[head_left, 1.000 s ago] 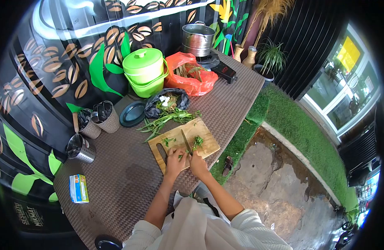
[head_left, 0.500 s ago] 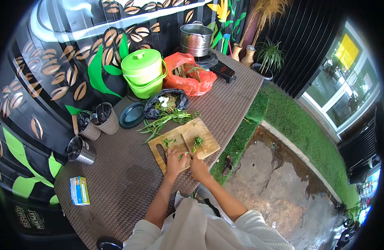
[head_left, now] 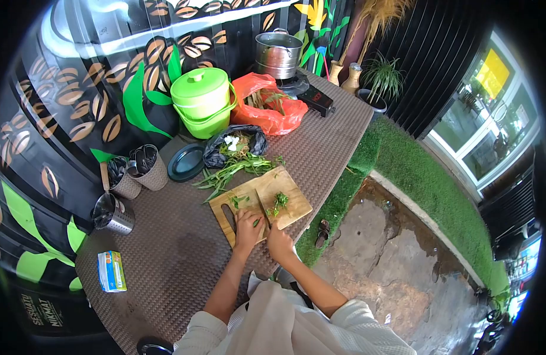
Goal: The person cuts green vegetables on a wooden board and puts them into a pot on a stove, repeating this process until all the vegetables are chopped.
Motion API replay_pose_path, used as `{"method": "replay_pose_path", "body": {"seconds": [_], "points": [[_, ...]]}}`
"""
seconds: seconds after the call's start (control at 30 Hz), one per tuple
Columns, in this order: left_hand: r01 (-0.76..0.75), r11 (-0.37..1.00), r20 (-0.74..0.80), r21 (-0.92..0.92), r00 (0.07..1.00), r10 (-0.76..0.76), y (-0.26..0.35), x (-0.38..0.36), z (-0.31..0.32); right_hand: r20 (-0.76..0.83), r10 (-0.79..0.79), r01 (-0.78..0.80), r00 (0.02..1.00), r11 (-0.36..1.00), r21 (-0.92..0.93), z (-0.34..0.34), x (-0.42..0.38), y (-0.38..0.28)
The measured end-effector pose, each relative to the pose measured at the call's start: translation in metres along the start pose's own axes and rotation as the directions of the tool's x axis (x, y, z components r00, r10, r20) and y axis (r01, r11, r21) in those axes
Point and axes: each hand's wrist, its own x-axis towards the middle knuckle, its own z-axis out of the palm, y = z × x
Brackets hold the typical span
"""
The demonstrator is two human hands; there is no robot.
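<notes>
On a wooden cutting board [head_left: 296,200], my right hand [head_left: 280,241] is wrapped round the handle of a knife [head_left: 261,204], whose blade points away from me. Just left of the blade, my left hand [head_left: 248,229] presses green stems against the board, fingers curled. Chopped greens [head_left: 279,202] lie right of the knife, with a few leaves [head_left: 238,201] beyond my left hand. Long leafy stems [head_left: 237,171] rest past the board's far edge.
Behind the stems are a black bag [head_left: 215,155], a dark plate [head_left: 186,163], a green lidded bucket [head_left: 202,97] and a red bag [head_left: 290,118]. A pot [head_left: 278,56] sits on a stove [head_left: 314,100]. Holders [head_left: 114,214] and a tissue pack [head_left: 112,272] are at left.
My right hand and the knife have shifted slightly left, closer to my left hand. The chopped greens are more spread out toward the blade.
</notes>
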Motion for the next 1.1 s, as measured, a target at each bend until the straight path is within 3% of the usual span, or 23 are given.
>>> {"method": "replay_pose_path", "body": {"seconds": [0.2,0.4,0.63,0.83,0.97,1.1], "points": [[-0.01,0.999,-0.023,0.034,1.0,0.011,0.003,0.002,-0.002,0.005,-0.068,0.068,0.998,0.998,-0.013,-0.004,0.018,0.001],[0.0,1.0,-0.022,-0.016,1.0,-0.001,0.0,0.002,-0.001,-0.08,-0.03,0.026,0.996,0.998,-0.06,0.017,-0.003,0.0],[-0.014,0.999,0.0,-0.051,1.0,0.014,0.003,-0.002,-0.004,0.039,-0.083,0.085,0.996,0.995,-0.045,-0.007,0.018,0.008],[0.015,0.998,-0.003,-0.059,1.0,-0.015,-0.002,-0.001,-0.003,0.058,0.035,-0.033,0.998,0.999,-0.033,0.009,-0.003,-0.002],[0.091,0.994,0.003,-0.053,0.996,-0.091,-0.003,-0.002,-0.002,0.06,-0.047,0.047,0.997,0.999,0.002,-0.009,0.013,-0.001],[0.027,0.999,-0.032,-0.017,0.999,-0.028,0.001,-0.002,-0.005,0.017,-0.04,0.04,0.999,0.999,-0.011,-0.003,-0.005,-0.001]]}}
